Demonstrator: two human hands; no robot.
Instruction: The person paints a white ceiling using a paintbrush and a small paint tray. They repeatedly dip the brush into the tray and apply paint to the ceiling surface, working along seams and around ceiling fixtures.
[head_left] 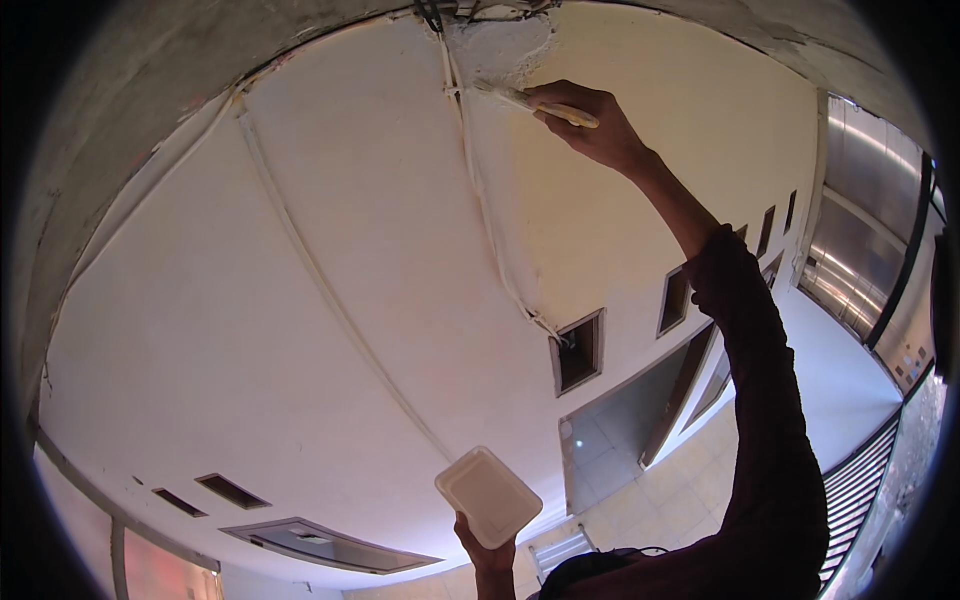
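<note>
My right hand (603, 125) is raised high against the wall, its fingers wrapped round the pale handle of a paintbrush (572, 114). The brush points left, with its bristles at the wall beside a bundle of whitish cables (470, 150). Low in the view, my left hand (484, 548) grips a shallow white rectangular container (488, 496) from below. What the container holds cannot be made out. Around the brush the wall (390, 200) is white to the left and pale yellow to the right, with a rough patch (510, 45) near the top.
The cables run down to a recessed box (578, 352) in the wall. Another covered cable line (320, 280) slants down further left. A doorway (625, 425) opens at lower right, beside smaller wall openings (674, 301). A grey concrete ceiling (130, 90) borders the wall above.
</note>
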